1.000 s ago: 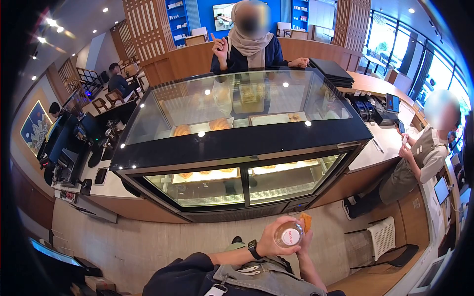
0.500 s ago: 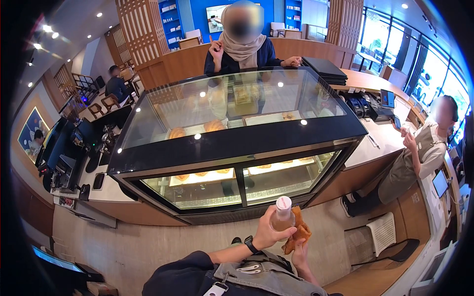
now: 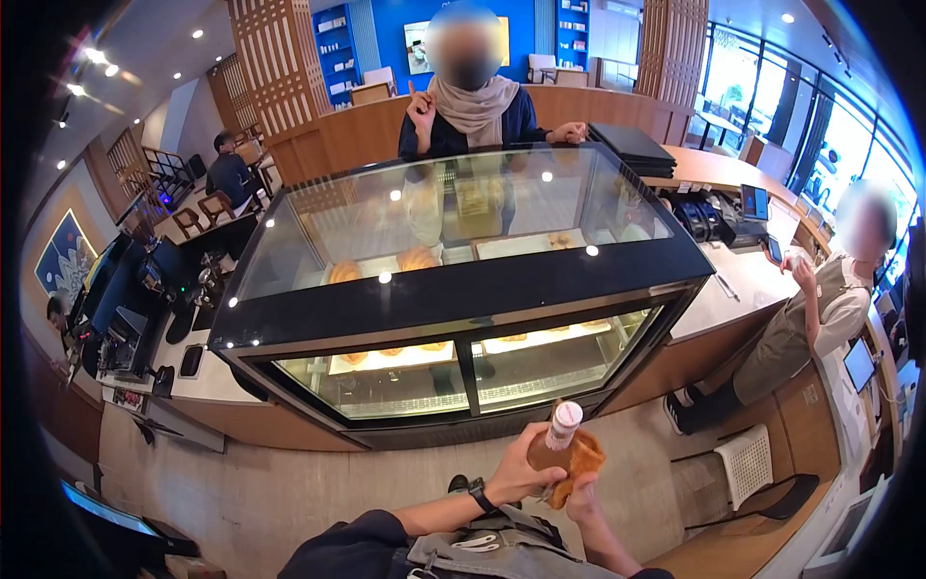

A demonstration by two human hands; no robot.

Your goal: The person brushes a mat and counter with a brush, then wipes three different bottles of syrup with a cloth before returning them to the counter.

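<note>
My left hand (image 3: pixel 521 470) is wrapped round a bottle (image 3: pixel 558 434) with a white cap and brownish contents, held upright in front of my apron. Right beside it, my right hand (image 3: pixel 585 500) grips a golden-brown pastry (image 3: pixel 588 452) from below. The bottle and my left fingers partly cover the pastry, so its whole shape and exact kind cannot be made out. Both hands are close together, just short of the glass display case (image 3: pixel 463 318).
Pastries (image 3: pixel 417 258) lie on trays in the case. Across it stands a person (image 3: pixel 473 106) with one finger raised. To the right, another person in an apron (image 3: pixel 820 314) stands by the counter, near a white-backed chair (image 3: pixel 748 465). A coffee counter (image 3: pixel 169 372) is at left.
The bottle and pastry have shifted slightly right, and the bottle sits a little lower. The pastry has turned and shows a broader top. My view has tilted slightly.
</note>
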